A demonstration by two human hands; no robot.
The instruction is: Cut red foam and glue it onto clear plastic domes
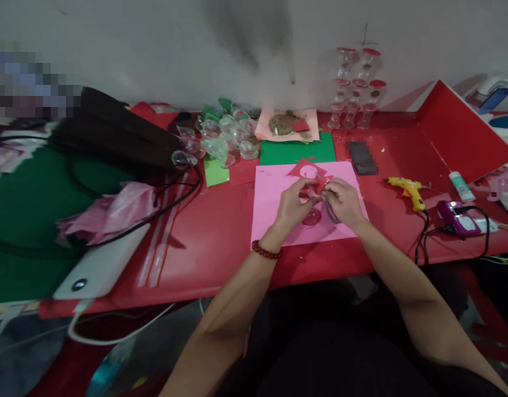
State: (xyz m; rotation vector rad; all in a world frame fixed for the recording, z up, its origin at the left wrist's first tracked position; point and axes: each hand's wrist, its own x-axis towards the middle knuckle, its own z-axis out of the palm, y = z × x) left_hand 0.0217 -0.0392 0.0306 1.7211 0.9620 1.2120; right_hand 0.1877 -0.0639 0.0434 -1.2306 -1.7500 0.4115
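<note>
Both my hands meet above a pink sheet on the red table. My left hand, with a beaded bracelet at the wrist, has its fingers curled round a small clear piece. My right hand pinches at the other side of it, by a bit of red paper; what exactly its fingertips hold is hidden. A scissors handle shows beside my right hand. Below my left fingertips lies a round clear piece. A red paper with a round hole rests just behind the hands.
Clear plastic cups are heaped at the back, and joined cups with red discs stand by the wall. On the right lie a yellow glue gun, a purple box with cables and a glue bottle. Clear strips lie left.
</note>
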